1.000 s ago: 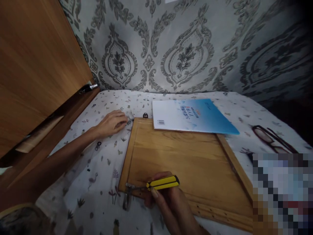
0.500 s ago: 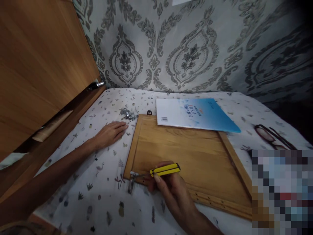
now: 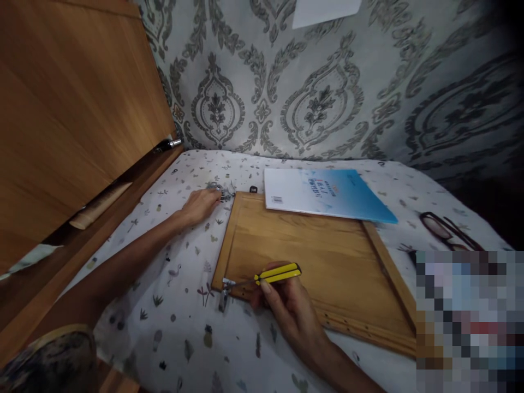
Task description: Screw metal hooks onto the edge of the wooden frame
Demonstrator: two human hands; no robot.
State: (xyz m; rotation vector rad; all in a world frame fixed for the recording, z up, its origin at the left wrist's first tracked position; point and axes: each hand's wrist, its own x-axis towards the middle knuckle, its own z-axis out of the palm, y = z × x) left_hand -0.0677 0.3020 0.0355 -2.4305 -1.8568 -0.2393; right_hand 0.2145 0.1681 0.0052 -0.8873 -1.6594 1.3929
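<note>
My right hand (image 3: 292, 305) is closed around a screwdriver (image 3: 280, 274) with a yellow and black handle. Its shaft points left toward a metal hinge (image 3: 225, 292) at the near left corner of a wooden panel (image 3: 286, 251). The hinge's arm hangs over the panel's edge. At the panel's far left corner, my left hand (image 3: 200, 206) rests on the cloth with its fingers curled together at a small pile of metal hardware (image 3: 223, 190). Whatever those fingertips pinch is too small to make out.
A blue and white booklet (image 3: 323, 194) lies across the panel's far edge. Eyeglasses (image 3: 444, 228) rest at the right on the patterned cloth (image 3: 172, 311). A wooden cabinet (image 3: 82, 103) stands along the left, and a patterned wall covering (image 3: 262, 82) rises behind.
My left hand has moved forward to the hardware pile, and its fingers have curled. The right hand keeps the screwdriver at the hinge. The view has shifted slightly.
</note>
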